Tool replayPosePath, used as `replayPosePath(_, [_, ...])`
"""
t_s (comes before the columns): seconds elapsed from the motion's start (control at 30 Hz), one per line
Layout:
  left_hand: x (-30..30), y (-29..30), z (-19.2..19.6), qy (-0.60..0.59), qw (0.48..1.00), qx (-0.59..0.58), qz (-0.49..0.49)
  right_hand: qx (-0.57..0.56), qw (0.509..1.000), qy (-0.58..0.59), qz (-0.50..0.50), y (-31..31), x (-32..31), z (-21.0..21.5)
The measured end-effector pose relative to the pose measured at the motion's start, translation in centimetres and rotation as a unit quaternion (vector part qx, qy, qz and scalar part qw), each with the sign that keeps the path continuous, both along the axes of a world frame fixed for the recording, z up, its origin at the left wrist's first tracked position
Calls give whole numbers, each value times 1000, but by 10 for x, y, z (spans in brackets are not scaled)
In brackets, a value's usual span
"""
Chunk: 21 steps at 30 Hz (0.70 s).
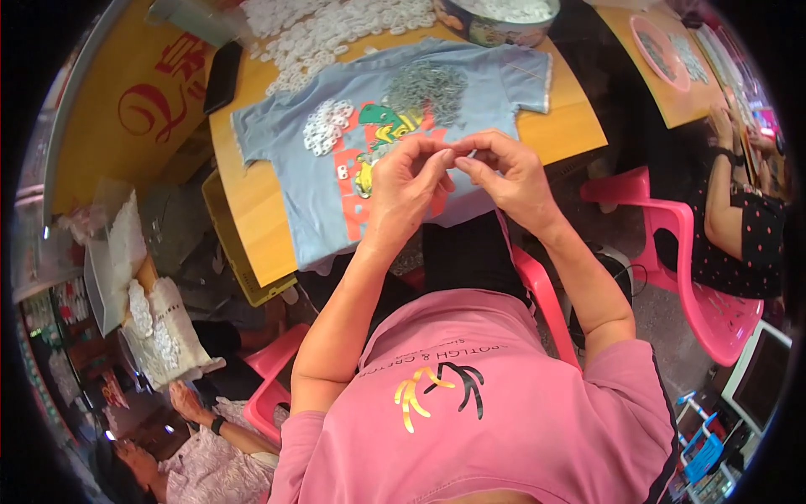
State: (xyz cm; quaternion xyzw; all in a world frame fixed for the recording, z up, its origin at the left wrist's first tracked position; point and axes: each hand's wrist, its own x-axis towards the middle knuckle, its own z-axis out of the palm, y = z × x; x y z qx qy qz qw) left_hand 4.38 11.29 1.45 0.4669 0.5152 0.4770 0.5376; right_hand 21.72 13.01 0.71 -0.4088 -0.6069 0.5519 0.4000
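Both hands meet above the front of a light blue T-shirt (302,189) spread over the table. My left hand (401,185) is closed, thumb and forefinger pinched together. Touching it at the fingertips, my right hand (510,178) is pinched in the same way. A small pale bit shows by the right fingers; it is too small to name. Beyond the hands, a heap of small grey metal pieces (428,91) lies on the shirt. A cluster of small white plastic pieces (327,126) lies left of the shirt's green and red cartoon print (378,126).
Many white pieces (327,29) cover the table's (252,244) far side, beside a round tin (504,25) of white contents. A dark phone (222,77) lies at the far left. People sit left and right, the right one by a pink chair (688,277) and a pink basket (659,55).
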Motion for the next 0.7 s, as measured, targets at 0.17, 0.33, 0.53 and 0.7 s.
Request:
replayPosePath(0.17, [-6,-4,9,-80,995,-35,-36,118,992,-38,-9,0,-2,11])
replayPosePath(0.33, [-51,-4,4,64,996,48,-29,53,998,-25,-17,5,-1,4])
replayPosePath(0.53, [-111,-12,5,407,901,132,73,18,999,-16,-23,7,2,0])
replayPosePath(0.7, [-109,-20,-2,465,872,141,52,11,1000,-23,2,6,-4,-3])
